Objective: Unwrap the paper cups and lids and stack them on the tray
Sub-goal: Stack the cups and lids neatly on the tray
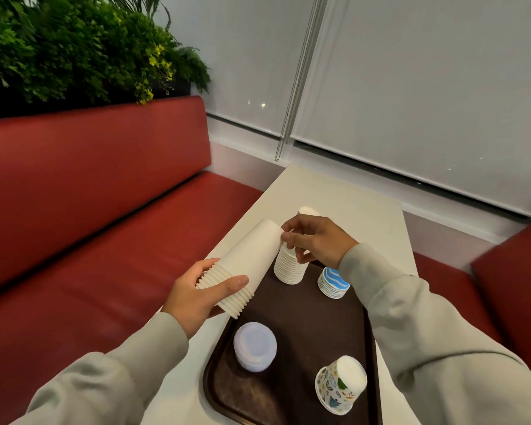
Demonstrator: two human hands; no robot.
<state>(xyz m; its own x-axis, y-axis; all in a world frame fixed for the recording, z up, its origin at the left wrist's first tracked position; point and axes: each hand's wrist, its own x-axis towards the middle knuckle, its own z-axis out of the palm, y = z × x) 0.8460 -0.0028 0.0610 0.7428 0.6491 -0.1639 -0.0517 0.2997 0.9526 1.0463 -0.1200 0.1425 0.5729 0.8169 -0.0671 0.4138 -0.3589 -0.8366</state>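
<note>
Two stacks of white cups were recorded. The held stack (249,256) was gripped at its ribbed rim end by the left hand (196,292), with the thumb laid across the front and the fingers curled behind. Its long axis was tilted, rising from the rims at lower left to the closed base at upper right, and that base lay against the fingertips of the right hand (316,240). The standing stack (288,268) was found upright at the far left corner of the tray (288,320), directly beneath that base end. The right hand's fingers were curled over the top of the standing stack. Whether that stack or the held stack's base was actually pinched could not be told.

It was judged that joining the two would require the held stack to be swung upright over the standing one, since the axes were not aligned. The right hand, placed over the landing point, was judged the chief obstruction.

Elsewhere on the tray were noted blue-striped cups (333,283) just beside the standing stack, and lids (255,346) and patterned cups (341,384) nearer the person, well apart from the work. A white item (308,211) behind the right hand was not identified. The table (359,210) was flanked on the left by a red bench (105,194)
</note>
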